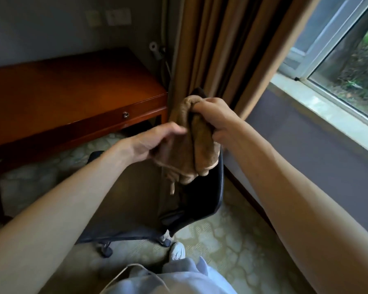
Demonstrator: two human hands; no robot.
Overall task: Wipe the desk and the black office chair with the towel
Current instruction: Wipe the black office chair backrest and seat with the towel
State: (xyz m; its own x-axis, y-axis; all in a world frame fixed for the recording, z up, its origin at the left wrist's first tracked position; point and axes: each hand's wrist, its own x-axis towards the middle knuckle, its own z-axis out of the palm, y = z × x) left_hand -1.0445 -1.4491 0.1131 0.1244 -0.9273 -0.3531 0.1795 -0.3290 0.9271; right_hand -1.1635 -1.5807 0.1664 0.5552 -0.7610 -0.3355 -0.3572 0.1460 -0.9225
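Going from the left: the desk (72,92) sits off on that side, well apart from the towel (191,151). My left hand (157,143) has its fingers curled into the towel's left side. It's a bit blurry, but it looks like a proper grip. The towel is bunched up in the air between both hands, with its long axis roughly up-down. The right hand (212,117) pinches the top fold. The black office chair (202,200) is straight below the towel and much nearer than the desk, so I reckon the chair is the easier wipe, just lower the hands. For the desk, the left hand is the nearer one.
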